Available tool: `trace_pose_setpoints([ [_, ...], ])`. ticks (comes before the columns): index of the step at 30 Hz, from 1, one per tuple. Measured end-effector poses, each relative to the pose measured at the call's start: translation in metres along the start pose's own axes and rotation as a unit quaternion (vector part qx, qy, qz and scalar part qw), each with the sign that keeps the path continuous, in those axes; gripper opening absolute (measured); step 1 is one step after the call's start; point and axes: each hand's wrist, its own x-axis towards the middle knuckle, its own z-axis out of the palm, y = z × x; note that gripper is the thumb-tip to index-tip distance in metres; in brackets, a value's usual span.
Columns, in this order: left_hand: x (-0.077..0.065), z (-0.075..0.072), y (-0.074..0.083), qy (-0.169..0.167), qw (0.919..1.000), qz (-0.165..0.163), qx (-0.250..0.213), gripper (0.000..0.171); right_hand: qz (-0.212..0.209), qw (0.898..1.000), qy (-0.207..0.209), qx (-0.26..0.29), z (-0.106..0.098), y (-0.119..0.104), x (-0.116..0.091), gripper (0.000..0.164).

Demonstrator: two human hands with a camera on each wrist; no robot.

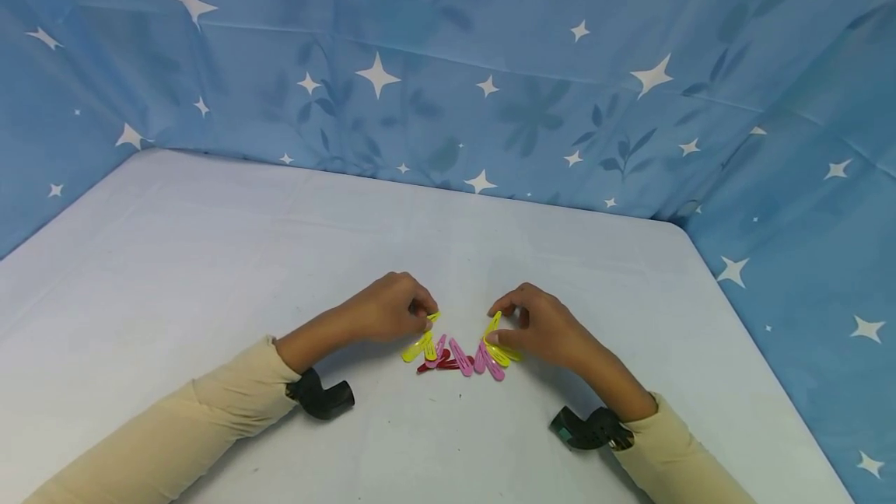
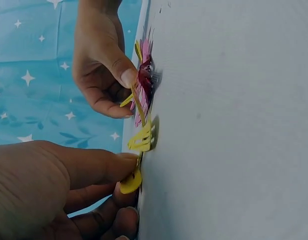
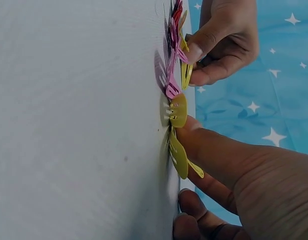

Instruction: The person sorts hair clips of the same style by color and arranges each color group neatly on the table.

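Observation:
Small snap hair clips in yellow, pink and red lie grouped on the white table. My left hand (image 1: 392,308) is at the left side of the group and pinches a yellow hair clip (image 2: 131,182) between thumb and fingers. Across from it, my right hand (image 1: 542,325) holds another yellow hair clip (image 1: 493,323), which stands tilted up between thumb and forefinger. More yellow clips (image 3: 178,111) lie under and beside the right thumb. Between the hands are pink clips (image 1: 460,356) and dark red clips (image 1: 448,365), partly overlapping. Fingers hide parts of the held clips.
A white cloth covers the table (image 1: 280,239). Blue curtain (image 1: 420,37) with white stars hangs behind it and along the sides. Each wrist carries a black camera (image 1: 322,397), close above the tabletop.

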Motion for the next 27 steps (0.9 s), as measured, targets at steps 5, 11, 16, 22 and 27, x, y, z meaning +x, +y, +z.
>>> trace_pose_setpoints([
  [5, -0.001, -0.001, 0.000, 0.005, 0.9998, 0.007, -0.016, 0.007, -0.002, 1.000, 0.004, 0.001, 0.001, 0.002, 0.000, 0.024],
  [11, 0.000, -0.006, -0.002, 0.029, 0.9987, 0.014, -0.039, 0.004, 0.003, 1.000, 0.008, 0.006, 0.002, 0.003, -0.001, 0.022],
  [16, 0.002, -0.007, -0.006, 0.040, 0.9976, 0.022, -0.053, 0.005, 0.005, 1.000, 0.011, 0.011, 0.003, 0.004, -0.001, 0.022],
  [22, 0.003, -0.006, -0.008, 0.055, 0.9962, 0.032, -0.060, 0.007, -0.005, 1.000, 0.018, 0.024, 0.003, 0.004, -0.001, 0.022],
  [27, 0.003, -0.007, -0.010, 0.065, 0.9956, 0.031, -0.061, 0.005, -0.010, 0.999, 0.014, 0.044, 0.003, 0.004, 0.000, 0.019],
])
